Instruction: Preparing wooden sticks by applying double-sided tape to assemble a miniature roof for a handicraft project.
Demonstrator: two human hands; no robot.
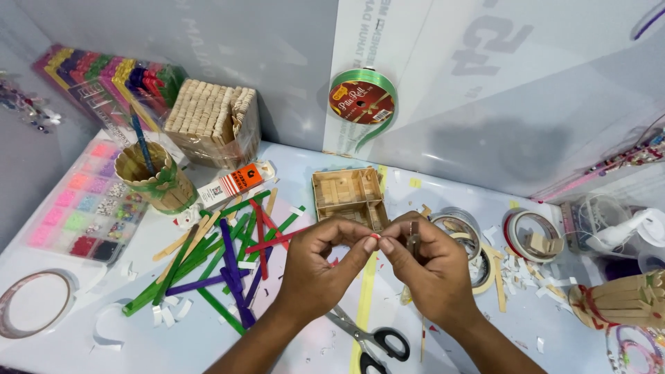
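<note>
Head view: left hand (315, 266) and right hand (429, 266) meet fingertip to fingertip, pinching narrowly on a small red piece (375, 237); the right also clasps a wooden stick (413, 239). Scissors (370, 341) lie just below the grip, coloured sticks (222, 266) left of it, a small wooden box (348, 194) beyond, all on the desk (291, 170).

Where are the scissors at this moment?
In the head view, the scissors lie on the table at bottom centre, between the forearms, just below the left hand and right hand.
</note>
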